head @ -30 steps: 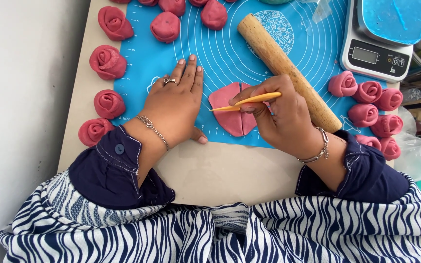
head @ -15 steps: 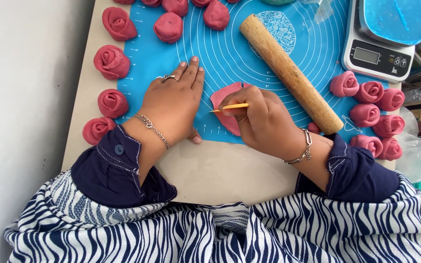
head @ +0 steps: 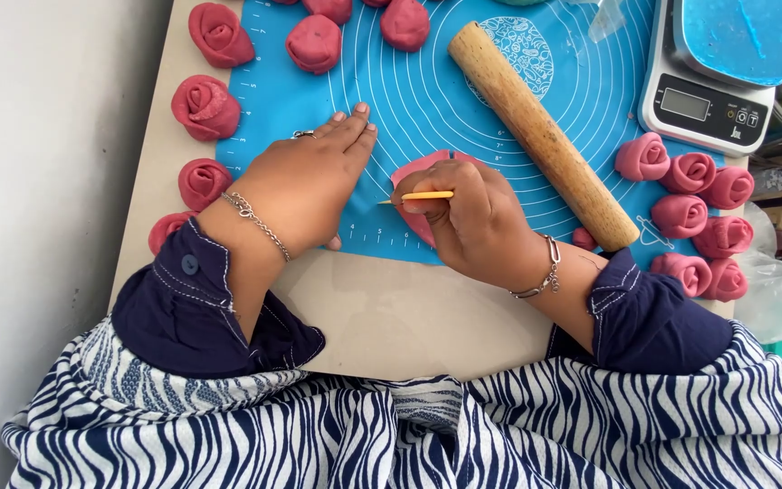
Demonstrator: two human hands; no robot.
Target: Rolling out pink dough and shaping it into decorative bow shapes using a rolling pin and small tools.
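Head view shows us bent over a blue silicone mat [head: 427, 100] that lies on a pale board [head: 391, 317], its near edge just ahead of our wrists. Our right hand [head: 472, 222] is clenched around a thin yellow stick [head: 423, 196], gripping it like a pen, tip aimed left and low so it can press into the flat pink dough piece [head: 414, 177]. That piece sits near the mat's near edge, mostly hidden under our knuckles. Our left hand [head: 305, 181] holds nothing; it lies flat, palm down, fingers together on the mat just left of the dough, and we judge it steadies the mat against the stick's pull.

A wooden rolling pin [head: 540, 136] rests aslant from the mat's far middle toward its near right corner, parked within reach but out of the working spot. Finished pink dough roses [head: 205, 104] line the left edge of the board, and more roses [head: 699, 195] cluster at the right edge, below a kitchen scale [head: 708, 100] at the far right corner.

Compared with half a second ago, our right hand has slid a little left and lower, covering more of the dough, and the stick's tip now pokes out nearer our left hand, which has stayed put.
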